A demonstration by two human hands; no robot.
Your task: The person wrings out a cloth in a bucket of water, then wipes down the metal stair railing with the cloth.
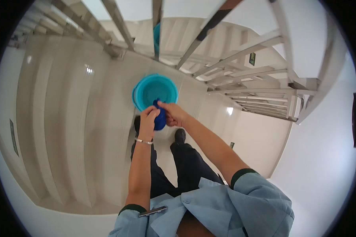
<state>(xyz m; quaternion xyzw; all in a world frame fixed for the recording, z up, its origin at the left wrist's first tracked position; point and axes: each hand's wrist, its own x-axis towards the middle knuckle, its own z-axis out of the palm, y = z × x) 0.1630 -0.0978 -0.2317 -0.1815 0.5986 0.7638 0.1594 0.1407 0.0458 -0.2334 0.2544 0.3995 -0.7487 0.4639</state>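
Both hands grip a dark blue cloth (160, 121), which is bunched up between them. My left hand (148, 117) closes on its left side, a bracelet showing at the wrist. From the right, my right hand (175, 113) is wrapped round the other side of the cloth. Just beyond the hands, a turquoise bucket (172, 84) stands upright on the floor. The cloth's upper end overlaps the bucket's near rim in this view; whether they touch, I cannot tell. What the bucket contains is not clear.
Beige stairs (77, 130) lie to the left, with another flight beyond the metal railing (249, 49). My dark shoes (180, 136) stand on the shiny landing (201, 118), close to the bucket. A white wall (312, 158) borders the right side.
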